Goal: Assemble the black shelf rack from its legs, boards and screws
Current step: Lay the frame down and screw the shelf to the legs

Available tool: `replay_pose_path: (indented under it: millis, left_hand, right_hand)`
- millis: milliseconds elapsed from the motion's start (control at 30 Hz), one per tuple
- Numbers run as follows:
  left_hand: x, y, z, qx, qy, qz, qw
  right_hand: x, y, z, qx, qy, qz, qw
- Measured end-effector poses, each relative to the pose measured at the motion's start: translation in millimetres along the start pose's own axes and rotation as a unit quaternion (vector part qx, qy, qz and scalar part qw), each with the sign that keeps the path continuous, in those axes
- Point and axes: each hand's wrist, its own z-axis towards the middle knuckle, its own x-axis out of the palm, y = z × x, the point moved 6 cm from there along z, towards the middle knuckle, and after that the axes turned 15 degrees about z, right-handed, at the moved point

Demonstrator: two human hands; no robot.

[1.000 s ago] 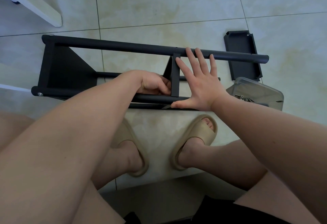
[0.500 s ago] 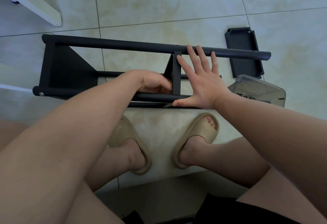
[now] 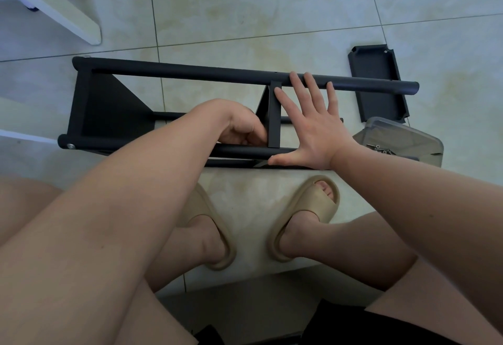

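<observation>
Down on the tiled floor (image 3: 272, 18), our black shelf rack (image 3: 367, 86) lay on its side just beyond our feet, its long legs running left to right. The far leg (image 3: 190, 73) and the near leg (image 3: 92, 142) were joined at the left end by a fitted board (image 3: 114, 110), and a second, middle board (image 3: 274, 118) stood between them about halfway along. Our left hand (image 3: 242, 127) sat inside the frame, touching the left face of that middle board, with its fingers curled in; whether they pinched anything we could not tell. Our right hand (image 3: 313, 132) lay flat and spread just right of the same board, the fingertips (image 3: 295, 79) reaching the far leg and the thumb (image 3: 283, 160) resting along the near one. The two hands were close, parted only by the board. A loose board (image 3: 378, 83) lay on the floor beyond the rack's right end, and near it, by our right wrist, sat a clear plastic box (image 3: 408, 135) with a few screws (image 3: 381, 150) inside.
</observation>
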Motion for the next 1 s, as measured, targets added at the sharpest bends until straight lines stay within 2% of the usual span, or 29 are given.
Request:
replay_pose_path:
  millis: [167,500,600,767,1000]
  left_hand:
    - [-2.3,-4.5,-0.7,0.003,-0.019,0.009,1.000]
    - [3.3,2.1,-0.2,0.031,-0.008,-0.011,0.999]
    - [6.3,6.0,-2.5,0.035,0.006,0.016,0.999]
    - [5.8,6.2,-2.4,0.039,-0.012,0.043,0.998]
    - [5.0,3.6,-3.0,0.068,-0.033,-0.007,0.997]
  right_hand:
    - [-0.4,0.0,-0.3,0.001,0.000,-0.002,1.000]
    - [0.0,-0.9,0.0,0.001,0.000,-0.005,1.000]
    - [0.0,-1.0,0.3,0.001,-0.001,-0.006,1.000]
    - [0.1,-0.4,-0.2,0.004,0.003,-0.007,1.000]
    - [-1.0,0.6,-0.3,0.005,0.001,-0.001,1.000]
